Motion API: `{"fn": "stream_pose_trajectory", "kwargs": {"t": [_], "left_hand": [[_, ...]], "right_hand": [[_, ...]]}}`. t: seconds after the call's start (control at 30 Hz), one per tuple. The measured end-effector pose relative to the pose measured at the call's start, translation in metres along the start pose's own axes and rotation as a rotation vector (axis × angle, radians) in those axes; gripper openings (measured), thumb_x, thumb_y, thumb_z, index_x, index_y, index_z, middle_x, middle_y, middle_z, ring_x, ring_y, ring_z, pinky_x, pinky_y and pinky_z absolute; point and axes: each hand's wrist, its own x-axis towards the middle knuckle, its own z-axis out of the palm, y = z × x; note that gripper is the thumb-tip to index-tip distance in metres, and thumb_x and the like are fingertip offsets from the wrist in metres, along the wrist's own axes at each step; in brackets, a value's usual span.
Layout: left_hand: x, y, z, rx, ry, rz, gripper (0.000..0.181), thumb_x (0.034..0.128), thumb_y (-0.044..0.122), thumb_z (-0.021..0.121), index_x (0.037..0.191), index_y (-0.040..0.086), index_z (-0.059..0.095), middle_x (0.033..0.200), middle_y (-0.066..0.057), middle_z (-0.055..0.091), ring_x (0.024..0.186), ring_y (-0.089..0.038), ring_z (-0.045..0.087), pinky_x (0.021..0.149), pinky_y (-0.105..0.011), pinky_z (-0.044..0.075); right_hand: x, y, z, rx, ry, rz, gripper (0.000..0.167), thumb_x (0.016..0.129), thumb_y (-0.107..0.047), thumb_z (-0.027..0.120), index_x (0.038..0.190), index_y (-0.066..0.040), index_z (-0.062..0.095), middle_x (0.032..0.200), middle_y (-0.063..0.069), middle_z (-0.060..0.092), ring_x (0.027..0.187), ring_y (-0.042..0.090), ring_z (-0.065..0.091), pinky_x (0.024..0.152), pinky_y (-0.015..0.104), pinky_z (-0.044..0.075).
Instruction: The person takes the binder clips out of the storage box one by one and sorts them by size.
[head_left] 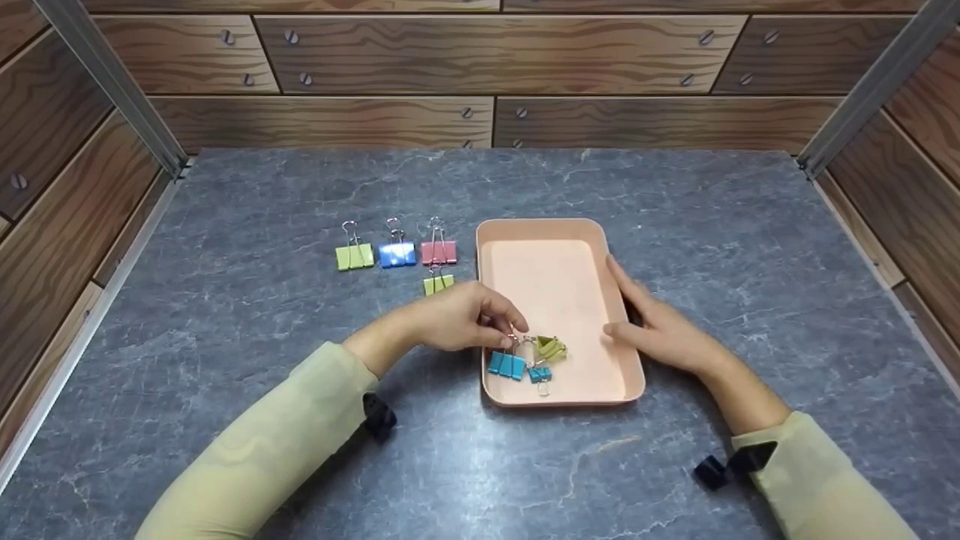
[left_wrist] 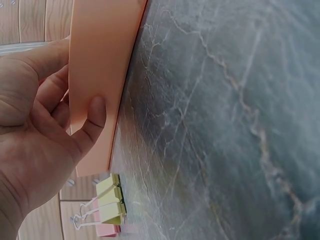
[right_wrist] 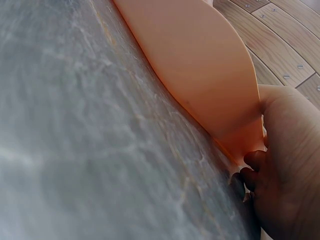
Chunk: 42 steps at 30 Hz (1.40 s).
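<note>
A shallow peach tray (head_left: 555, 277) lies on the table in the head view. In its near left corner my left hand (head_left: 469, 319) pinches the wire handle of a blue binder clip (head_left: 507, 366) between thumb and forefinger. Beside that clip are a smaller blue binder clip (head_left: 540, 373) and some yellow-green binder clips (head_left: 551, 347), partly overlapping. The left wrist view shows one finger of the left hand (left_wrist: 45, 110) outside the tray wall (left_wrist: 97, 60). My right hand (head_left: 664, 330) grips the tray's right side, thumb over the rim, fingers along the outer wall.
Left of the tray stand a yellow-green binder clip (head_left: 355, 257), a blue one (head_left: 397, 254) and a pink one (head_left: 439, 253) in a row. Another yellow-green clip (head_left: 438, 284) sits just beyond the left hand. Wood-patterned walls (head_left: 495, 56) bound the grey marbled table (head_left: 247, 315).
</note>
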Motion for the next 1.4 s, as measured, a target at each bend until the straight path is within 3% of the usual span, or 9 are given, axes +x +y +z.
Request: {"fn": "stream_pose_trajectory", "kwargs": {"t": [0.37, 0.93, 1.4], "left_hand": [[-0.001, 0.001, 0.0, -0.028, 0.03, 0.019, 0.019, 0.0961, 0.003, 0.078, 0.114, 0.0, 0.078, 0.091, -0.005, 0.079, 0.08, -0.004, 0.067, 0.074, -0.021, 0.053], [-0.001, 0.014, -0.015, -0.063, 0.052, 0.013, 0.023, 0.0983, 0.005, 0.076, 0.12, -0.003, 0.076, 0.096, -0.006, 0.08, 0.082, -0.006, 0.069, 0.079, -0.025, 0.057], [-0.01, 0.029, -0.036, -0.02, 0.178, 0.047, 0.019, 0.1004, 0.009, 0.075, 0.118, 0.004, 0.08, 0.105, -0.002, 0.08, 0.09, -0.008, 0.072, 0.085, -0.029, 0.06]], "right_hand": [[0.0, 0.0, 0.0, -0.02, 0.002, 0.013, 0.092, 0.102, -0.027, 0.069, 0.172, -0.027, 0.008, 0.175, 0.018, 0.013, 0.16, 0.04, 0.014, 0.127, 0.06, 0.015], [0.001, 0.001, 0.0, -0.023, 0.001, 0.016, 0.094, 0.102, -0.028, 0.069, 0.172, -0.031, 0.006, 0.175, 0.018, 0.012, 0.159, 0.042, 0.014, 0.127, 0.06, 0.014], [0.001, 0.001, 0.001, -0.016, 0.002, 0.029, 0.094, 0.101, -0.026, 0.069, 0.172, -0.03, 0.007, 0.175, 0.02, 0.012, 0.159, 0.042, 0.016, 0.127, 0.059, 0.016]]}}
